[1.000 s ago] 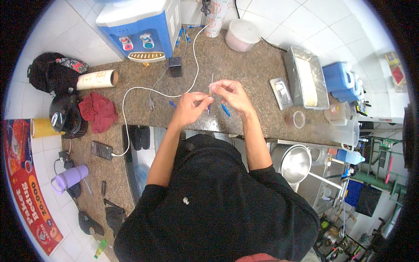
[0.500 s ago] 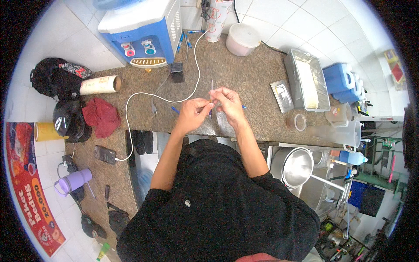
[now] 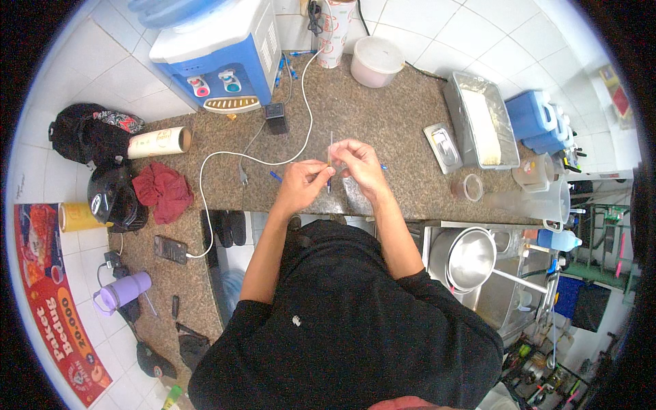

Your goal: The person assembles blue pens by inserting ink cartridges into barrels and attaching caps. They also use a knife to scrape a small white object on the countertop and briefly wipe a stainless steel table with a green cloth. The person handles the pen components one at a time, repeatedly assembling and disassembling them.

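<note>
Right of the white cable [image 3: 309, 123], a slim tube [image 3: 332, 139] is pinched by the left hand [image 3: 301, 183] and right hand [image 3: 362, 167], 2 close-set fingertip grips, apparently for fine control; 1 blue piece [image 3: 275, 175] is kept beside the cable, probably for reach.

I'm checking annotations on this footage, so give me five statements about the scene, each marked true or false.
1. The left hand and right hand both hold a thin pen-like piece. True.
2. The maroon cloth lies inside the metal pan. False: the maroon cloth lies on the counter, at the left.
3. A white cable runs to the phone. True.
4. The water dispenser is at the right edge. False: the water dispenser stands at the upper left.
5. The person's sleeves are black. True.
</note>
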### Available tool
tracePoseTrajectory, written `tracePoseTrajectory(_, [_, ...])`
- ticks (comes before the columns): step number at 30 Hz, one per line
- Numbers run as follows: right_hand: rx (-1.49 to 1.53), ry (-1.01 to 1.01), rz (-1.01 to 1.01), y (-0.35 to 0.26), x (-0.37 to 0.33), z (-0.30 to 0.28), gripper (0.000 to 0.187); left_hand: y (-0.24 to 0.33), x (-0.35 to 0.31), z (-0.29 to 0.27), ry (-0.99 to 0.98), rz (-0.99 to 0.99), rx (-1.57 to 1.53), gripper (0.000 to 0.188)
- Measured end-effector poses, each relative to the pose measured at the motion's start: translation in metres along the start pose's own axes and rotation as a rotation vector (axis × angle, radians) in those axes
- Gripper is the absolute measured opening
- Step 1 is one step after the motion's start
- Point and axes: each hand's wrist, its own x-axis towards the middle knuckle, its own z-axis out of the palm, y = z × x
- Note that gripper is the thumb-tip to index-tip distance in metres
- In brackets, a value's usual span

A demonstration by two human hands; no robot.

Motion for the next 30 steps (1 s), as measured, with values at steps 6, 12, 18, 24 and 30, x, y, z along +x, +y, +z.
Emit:
tracePoseTrajectory(6, [-0.663, -0.151, -0.631, -0.056, 0.013, -0.033, 0.036, 0.004, -0.005, -0.001, -0.06, -0.006, -0.018, 0.024])
tracePoseTrajectory(12, [-1.223, -0.638, -0.806, -0.112, 0.031, -0.039, 0.031, 0.011, -0.005, -0.003, -0.141, -0.018, 0.029, 0.022])
tracePoseTrajectory(18, [-1.278, -0.844, -0.591, -0.133, 0.036, -0.021, 0.02, 0.01, -0.01, 0.0, -0.168, -0.08, -0.049, 0.02])
tracePoseTrajectory(24, [-1.337, -0.927, -0.567, -0.129, 0.043, -0.014, 0.016, 0.007, -0.015, 0.002, -0.169, -0.045, -0.146, 0.02])
tracePoseTrajectory(30, [-1.485, -0.899, -0.636, -0.131, 0.034, -0.004, 0.015, -0.007, -0.016, 0.002, -0.149, -0.003, -0.136, 0.021])
